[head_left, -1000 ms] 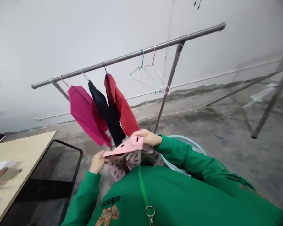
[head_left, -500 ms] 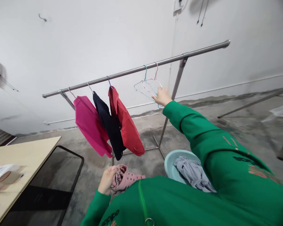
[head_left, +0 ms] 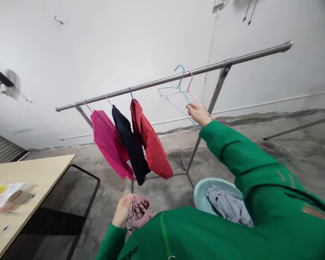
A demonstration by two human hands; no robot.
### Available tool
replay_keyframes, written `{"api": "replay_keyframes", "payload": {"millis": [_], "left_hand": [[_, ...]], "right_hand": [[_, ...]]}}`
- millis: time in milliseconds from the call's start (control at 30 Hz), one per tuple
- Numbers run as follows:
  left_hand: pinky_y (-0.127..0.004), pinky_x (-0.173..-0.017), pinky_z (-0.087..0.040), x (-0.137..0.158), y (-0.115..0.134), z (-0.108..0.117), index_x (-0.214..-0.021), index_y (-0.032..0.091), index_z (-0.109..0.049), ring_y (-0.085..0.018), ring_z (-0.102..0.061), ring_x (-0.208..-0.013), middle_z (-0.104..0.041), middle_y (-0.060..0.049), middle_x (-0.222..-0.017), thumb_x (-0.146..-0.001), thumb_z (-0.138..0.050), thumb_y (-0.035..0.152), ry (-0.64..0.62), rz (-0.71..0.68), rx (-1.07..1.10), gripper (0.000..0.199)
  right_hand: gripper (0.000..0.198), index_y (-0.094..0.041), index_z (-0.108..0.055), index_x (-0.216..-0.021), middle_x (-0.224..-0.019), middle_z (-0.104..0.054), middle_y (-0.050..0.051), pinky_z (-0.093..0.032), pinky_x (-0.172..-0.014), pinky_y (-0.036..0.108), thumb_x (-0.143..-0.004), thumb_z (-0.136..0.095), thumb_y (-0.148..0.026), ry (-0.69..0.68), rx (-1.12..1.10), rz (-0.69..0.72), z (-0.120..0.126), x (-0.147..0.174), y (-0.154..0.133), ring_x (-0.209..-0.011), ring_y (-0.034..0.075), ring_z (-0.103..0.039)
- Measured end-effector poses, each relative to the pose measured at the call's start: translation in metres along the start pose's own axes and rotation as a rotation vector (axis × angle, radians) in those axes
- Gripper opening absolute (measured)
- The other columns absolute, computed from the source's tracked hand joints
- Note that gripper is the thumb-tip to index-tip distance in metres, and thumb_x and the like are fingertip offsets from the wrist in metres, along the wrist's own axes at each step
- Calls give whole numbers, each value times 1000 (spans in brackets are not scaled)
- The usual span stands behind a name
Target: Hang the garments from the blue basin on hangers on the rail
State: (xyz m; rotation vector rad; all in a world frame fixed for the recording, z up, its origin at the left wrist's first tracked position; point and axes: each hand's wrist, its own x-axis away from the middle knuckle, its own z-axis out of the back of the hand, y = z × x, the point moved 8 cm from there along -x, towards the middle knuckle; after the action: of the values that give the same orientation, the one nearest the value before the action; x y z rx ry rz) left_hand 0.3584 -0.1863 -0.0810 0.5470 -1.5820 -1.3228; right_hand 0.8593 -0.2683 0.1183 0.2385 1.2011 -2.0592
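Observation:
My left hand (head_left: 122,211) is closed on a bunched pink garment with dark markings (head_left: 138,213), low in front of my body. Part of that garment is hidden behind my green top. Up at the rack, my right hand (head_left: 198,113) pinches the side of a light-blue wire clothes hanger (head_left: 182,90). The blue hook stands above the metal rail (head_left: 157,81), clear of it. Just behind, a pink hanger (head_left: 190,81) still hooks over the rail, partly covered by my right hand.
A magenta garment (head_left: 109,142), a dark navy one (head_left: 130,146) and a red one (head_left: 153,144) hang on the rail's left half. On the floor, a pale blue basin (head_left: 202,195) contains grey cloth (head_left: 229,206). At left stands a wooden-topped table (head_left: 46,164) with packets.
My right hand has drawn the blue hanger up, and its hook has come off the rail. The pink garment stays in my left hand, bunched closer. The view has shifted slightly.

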Motion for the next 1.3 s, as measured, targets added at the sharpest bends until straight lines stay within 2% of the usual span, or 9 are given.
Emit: {"api": "replay_keyframes", "payload": {"millis": [133, 233, 400, 600, 800, 933, 1067, 1200, 1300], "left_hand": [[-28, -64, -49, -13, 3, -11, -67, 15, -62, -18, -62, -61, -68, -4, -62, -41, -80, 70, -59, 3, -8, 63], [-27, -60, -48, -24, 11, -21, -68, 15, -62, -17, -61, -58, -67, -4, -61, -44, -79, 69, -98, -10, -28, 61], [-25, -54, -47, -35, 48, -38, -65, 15, -61, -14, -59, -54, -66, -3, -59, -45, -82, 62, -125, -91, -40, 55], [-21, -50, -44, -53, 89, -41, -67, 14, -59, -10, -55, -49, -62, 0, -55, -61, -79, 46, -113, -177, -27, 38], [-20, -54, -39, -55, 110, -36, -64, 16, -52, -8, -48, -51, -53, 4, -54, -77, -68, 36, -64, -319, -147, 28], [-22, -54, -34, -41, 124, -37, -64, 18, -48, -10, -44, -53, -46, 5, -54, -88, -54, 28, 62, -507, -537, 27], [-26, -65, -39, -18, 121, -63, -77, 17, -55, -16, -55, -71, -58, -2, -73, -96, -43, 25, 135, -667, -1053, 23], [-30, -72, -43, 0, 89, -106, -94, 16, -61, -20, -60, -85, -62, -10, -92, -96, -38, 20, 7, -790, -1454, 23], [-31, -71, -45, 5, 64, -122, -101, 15, -62, -22, -60, -90, -62, -11, -98, -93, -42, 15, -113, -835, -1614, 21]], "right_hand": [[22, -19, -60, -85, -62, -53, 0, -43, -66, 28, -86, -45, -36, 102, -224, 73, 20, 94, 29, -60, 15, -51], [32, -21, -55, -105, -71, -56, 0, -41, -57, 29, -81, -57, -42, 162, -404, -48, 24, 174, 57, -56, 14, -48], [37, -23, -58, -102, -59, -47, -3, -31, -47, 25, -78, -64, -50, -155, -666, -279, 13, 253, 57, -49, 12, -40], [55, -18, -67, -114, -53, -42, -2, -31, -47, 26, -83, -56, -62, -625, -719, -194, 15, 280, -5, -48, 11, -38], [43, -20, -72, -109, -58, -55, 1, -40, -50, 27, -88, -52, -52, -764, -549, -93, -17, 291, -50, -51, 12, -45], [34, -19, -74, -95, -88, -71, 8, -53, -72, 33, -87, -55, -46, -716, -534, 30, -46, 288, -69, -75, 19, -63], [33, -18, -72, -93, -92, -72, 8, -53, -83, 36, -89, -51, -43, -728, -590, 126, -84, 294, -88, -85, 20, -65], [41, -16, -66, -76, -70, -64, 5, -51, -71, 31, -87, -51, -52, -804, -686, 132, -130, 307, -101, -71, 16, -59], [53, -17, -52, -60, -53, -51, 0, -41, -51, 24, -80, -54, -66, -917, -827, -25, -161, 320, -97, -52, 10, -46]]}}
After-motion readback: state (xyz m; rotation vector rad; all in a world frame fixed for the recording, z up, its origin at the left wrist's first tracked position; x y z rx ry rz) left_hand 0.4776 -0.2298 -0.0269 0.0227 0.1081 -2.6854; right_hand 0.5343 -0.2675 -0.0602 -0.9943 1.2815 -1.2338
